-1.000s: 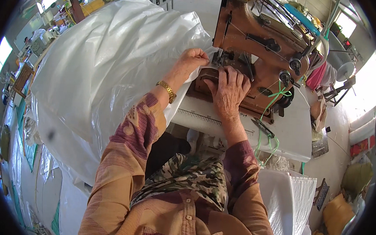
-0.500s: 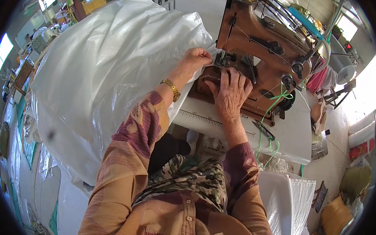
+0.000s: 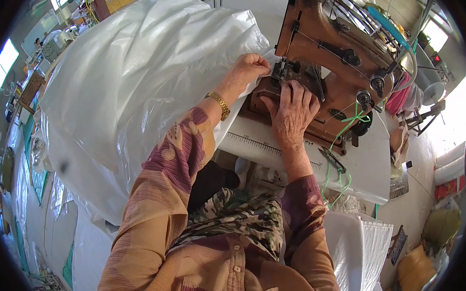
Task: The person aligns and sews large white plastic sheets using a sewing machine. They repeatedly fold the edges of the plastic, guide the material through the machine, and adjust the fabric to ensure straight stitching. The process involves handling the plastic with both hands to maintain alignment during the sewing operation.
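A brown industrial sewing machine (image 3: 322,60) stands at the upper right of the bench. Just left of its presser foot (image 3: 279,71), my left hand (image 3: 249,71) pinches the edge of a big, glossy white plastic sheet (image 3: 136,82). The sheet spreads in loose folds across the left side. My right hand (image 3: 293,110) rests on the machine's bed in front of the foot, fingers stretched out flat and thumb apart. Its fingertips lie close to the foot and hide part of the bed. Whether any sheet edge runs under them, I cannot tell.
A ruler strip (image 3: 257,143) runs along the white bench's front edge. Small dark thread snips (image 3: 333,160) and a green cord (image 3: 344,131) are at the machine's right. Folded white sheeting (image 3: 351,246) hangs below the bench. Yellow sacks (image 3: 415,271) lie on the floor at right.
The machine, sheet and both hands appear slightly farther right in the picture. Both hands keep nearly the same pose beside the presser foot.
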Demonstrator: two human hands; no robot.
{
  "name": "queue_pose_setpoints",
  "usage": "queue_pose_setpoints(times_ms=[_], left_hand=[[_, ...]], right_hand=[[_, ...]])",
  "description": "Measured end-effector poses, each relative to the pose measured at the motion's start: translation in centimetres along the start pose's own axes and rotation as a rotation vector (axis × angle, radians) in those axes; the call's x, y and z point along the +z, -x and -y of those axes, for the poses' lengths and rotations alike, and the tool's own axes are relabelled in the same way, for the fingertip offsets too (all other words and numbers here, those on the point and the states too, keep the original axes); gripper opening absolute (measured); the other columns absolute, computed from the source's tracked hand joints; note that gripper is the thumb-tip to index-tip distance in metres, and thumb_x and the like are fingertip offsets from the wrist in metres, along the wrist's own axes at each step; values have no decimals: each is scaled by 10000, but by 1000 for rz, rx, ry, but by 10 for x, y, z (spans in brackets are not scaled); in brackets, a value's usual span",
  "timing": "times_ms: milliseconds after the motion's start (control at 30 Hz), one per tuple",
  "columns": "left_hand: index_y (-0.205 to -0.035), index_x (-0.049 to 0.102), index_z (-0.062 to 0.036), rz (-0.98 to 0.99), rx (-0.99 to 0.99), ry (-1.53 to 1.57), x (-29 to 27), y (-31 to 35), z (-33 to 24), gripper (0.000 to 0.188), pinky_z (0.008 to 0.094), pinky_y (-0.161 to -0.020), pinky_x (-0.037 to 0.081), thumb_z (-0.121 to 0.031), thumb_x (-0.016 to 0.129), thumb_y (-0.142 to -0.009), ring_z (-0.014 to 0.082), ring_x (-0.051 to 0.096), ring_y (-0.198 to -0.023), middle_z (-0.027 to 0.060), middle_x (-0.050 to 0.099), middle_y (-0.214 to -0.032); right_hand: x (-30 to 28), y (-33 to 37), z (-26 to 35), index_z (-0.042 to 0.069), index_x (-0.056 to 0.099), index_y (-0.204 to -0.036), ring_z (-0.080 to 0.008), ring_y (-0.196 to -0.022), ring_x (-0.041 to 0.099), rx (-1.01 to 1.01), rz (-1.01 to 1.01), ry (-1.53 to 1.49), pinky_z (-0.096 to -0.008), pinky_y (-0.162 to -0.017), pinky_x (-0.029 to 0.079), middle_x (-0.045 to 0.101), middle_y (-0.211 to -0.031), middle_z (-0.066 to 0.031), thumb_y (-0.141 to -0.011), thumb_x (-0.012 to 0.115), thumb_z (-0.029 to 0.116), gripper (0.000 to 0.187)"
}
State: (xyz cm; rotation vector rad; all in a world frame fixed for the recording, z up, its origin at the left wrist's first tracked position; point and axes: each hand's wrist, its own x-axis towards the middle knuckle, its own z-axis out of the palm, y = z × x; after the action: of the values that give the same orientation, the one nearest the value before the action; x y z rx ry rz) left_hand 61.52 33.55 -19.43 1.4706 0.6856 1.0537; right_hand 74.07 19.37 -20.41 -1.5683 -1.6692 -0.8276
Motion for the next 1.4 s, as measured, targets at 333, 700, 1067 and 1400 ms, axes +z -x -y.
queue_pose_setpoints(times_ms=[333, 700, 1067, 1400], left_hand=[[-846, 657, -26, -24, -11, -29, 2, 0, 3, 25, 235, -733, 492, -26, 670, -824, 93, 596, -785, 4, 644, -822], [-1262, 539, -81, -384, 479, -1382, -63, 41, -35, 554, 574, -1008, 352, -426, 681, -853, 304, 514, -1214, 118, 559, -1298], [-946, 629, -43, -515, 29, -1519, -206, 131, 5, 303, 460, -865, 472, -323, 694, -850, 329, 618, -1029, 145, 662, -1032], [-850, 602, -28, -560, 123, -1338, -204, 141, 12, 147, 481, -766, 495, -166, 653, -839, 381, 651, -855, 182, 668, -839]], right_hand=[[2, 2, 0, 85, 589, -1178, -268, -1096, 500, -14, -37, -12, -478, -953, 347, 526, -1186, -61, -742, 751, 447, 590], [7, 6, -5, 79, 594, -1183, -274, -1098, 509, -37, -61, -25, -472, -957, 345, 551, -1195, -69, -802, 674, 508, 579], [-15, -6, 6, 86, 599, -1157, -287, -1119, 499, -105, -110, -205, -477, -963, 351, 546, -1186, -74, -809, 717, 383, 473], [-83, -252, 7, 71, 718, -1026, -375, -1055, 613, 45, 131, -123, -500, -859, 479, 690, -1036, -158, -894, 611, 351, 328]])
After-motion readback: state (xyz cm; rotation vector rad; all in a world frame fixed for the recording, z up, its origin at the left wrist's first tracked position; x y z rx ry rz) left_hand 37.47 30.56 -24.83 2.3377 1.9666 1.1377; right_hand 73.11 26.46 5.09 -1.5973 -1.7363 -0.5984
